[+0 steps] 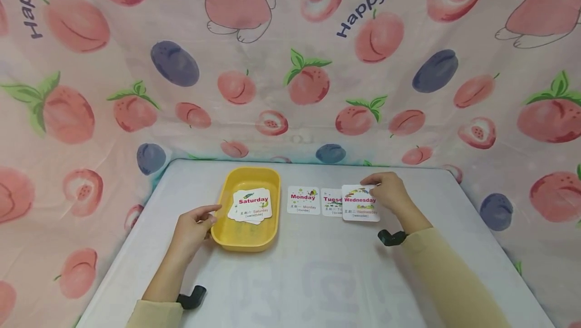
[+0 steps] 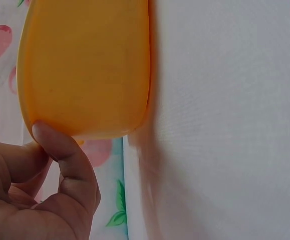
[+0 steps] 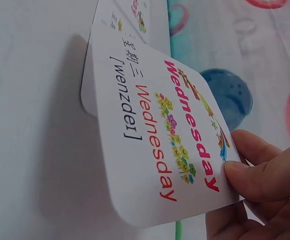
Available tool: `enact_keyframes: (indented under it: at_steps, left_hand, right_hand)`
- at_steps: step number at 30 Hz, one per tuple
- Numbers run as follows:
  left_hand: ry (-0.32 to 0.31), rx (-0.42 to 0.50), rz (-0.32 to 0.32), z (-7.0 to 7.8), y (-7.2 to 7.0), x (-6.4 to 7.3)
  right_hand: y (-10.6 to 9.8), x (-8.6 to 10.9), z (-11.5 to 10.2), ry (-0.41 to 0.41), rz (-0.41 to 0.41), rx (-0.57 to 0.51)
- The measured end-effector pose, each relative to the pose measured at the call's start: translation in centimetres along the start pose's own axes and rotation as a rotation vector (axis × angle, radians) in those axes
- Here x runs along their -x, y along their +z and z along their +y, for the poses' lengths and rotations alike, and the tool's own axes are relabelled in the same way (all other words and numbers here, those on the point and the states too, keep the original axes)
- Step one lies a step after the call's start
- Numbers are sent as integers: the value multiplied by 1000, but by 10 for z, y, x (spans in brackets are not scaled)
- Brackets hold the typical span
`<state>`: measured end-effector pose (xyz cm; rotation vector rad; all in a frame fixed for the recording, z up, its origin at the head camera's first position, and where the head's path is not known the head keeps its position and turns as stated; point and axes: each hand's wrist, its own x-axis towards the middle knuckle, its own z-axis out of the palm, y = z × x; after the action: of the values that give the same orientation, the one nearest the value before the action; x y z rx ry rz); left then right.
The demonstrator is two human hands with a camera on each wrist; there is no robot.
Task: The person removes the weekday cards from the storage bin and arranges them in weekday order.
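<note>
My right hand (image 1: 389, 193) pinches the Wednesday card (image 3: 150, 135) by its upper right corner, thumb on the printed face. In the head view that card overlaps the right part of the Tuesday card (image 1: 331, 203); the right wrist view shows it tilted and raised off the table. Left of Tuesday, the Monday card (image 1: 303, 201) lies flat, face up. A yellow tray (image 1: 247, 241) stands at the left with a small pile of cards in it, the Saturday card (image 1: 252, 206) on top. My left hand (image 1: 192, 227) grips the tray's left rim between thumb and fingers.
A white cloth covers the table (image 1: 313, 277). Behind it and at the sides hangs a pink curtain (image 1: 272, 91) printed with fruit. Each wrist carries a black camera mount, the left one (image 1: 192, 297) and the right one (image 1: 391, 237) near the table surface.
</note>
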<state>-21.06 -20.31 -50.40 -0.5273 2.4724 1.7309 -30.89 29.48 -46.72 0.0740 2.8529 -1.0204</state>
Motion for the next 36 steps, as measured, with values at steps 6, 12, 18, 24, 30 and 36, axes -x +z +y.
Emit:
enact_keyframes:
  at_steps: [6, 12, 18, 24, 30, 36]
  left_hand:
    - [-1, 5, 1, 1, 0, -1]
    - [-3, 2, 2, 2, 0, 1]
    - [10, 7, 0, 2, -1, 1]
    - [-2, 7, 8, 2, -1, 1]
    - [4, 10, 7, 2, -1, 1]
    - [7, 18, 6, 2, -1, 0]
  right_hand:
    - [-7, -5, 11, -4, 7, 17]
    - [-10, -9, 17, 32, 5, 13]
    - [-11, -14, 24, 56, -1, 29]
    - [-11, -18, 29, 76, -4, 32]
    - [-8, -22, 38, 86, 2, 47]
    - [-2, -27, 43, 103, 1, 14]
